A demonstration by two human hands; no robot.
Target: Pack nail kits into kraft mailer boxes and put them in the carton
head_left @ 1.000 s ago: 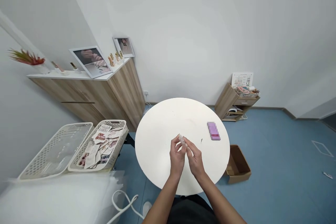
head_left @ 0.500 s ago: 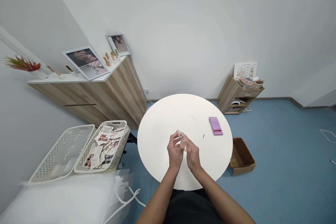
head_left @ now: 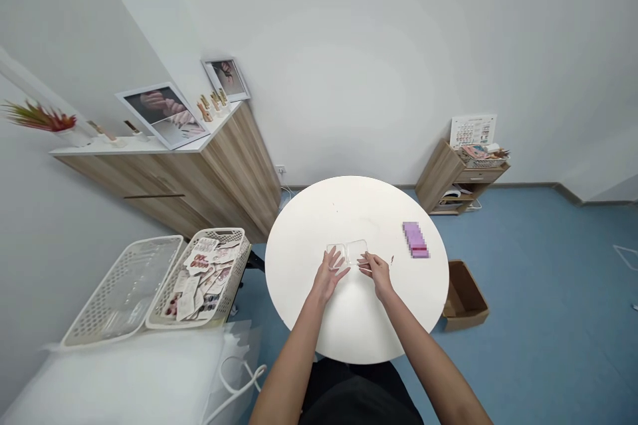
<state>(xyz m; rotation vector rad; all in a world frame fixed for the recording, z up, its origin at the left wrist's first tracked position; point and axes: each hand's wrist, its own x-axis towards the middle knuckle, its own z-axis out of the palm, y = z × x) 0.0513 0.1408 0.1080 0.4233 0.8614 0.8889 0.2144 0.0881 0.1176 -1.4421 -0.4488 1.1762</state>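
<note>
A clear, hinged plastic case (head_left: 355, 250) lies opened out in two halves between my hands, over the middle of the round white table (head_left: 294, 226). My left hand (head_left: 327, 275) holds the left half, its fingers apart behind the see-through plastic and its thumb at the near edge. The right half's outer edge is between the fingers and thumb of my right hand (head_left: 379, 273). I cannot make out anything inside the case. To the right of my right hand is a small dark item (head_left: 392, 259), too small to name. A purple, blurred-out packet (head_left: 415, 239) lies farther right.
On the left stand a white basket of printed packets (head_left: 209, 272) and another basket of clear plastic pieces (head_left: 124, 292). An open cardboard box (head_left: 466, 299) sits on the floor at right. Behind are a wooden cabinet (head_left: 234, 172) and a small shelf unit (head_left: 438, 176).
The case, held narrow and close between both hands before, is now spread into two halves. My hands have moved apart and turned flatter. The view has shifted slightly.
</note>
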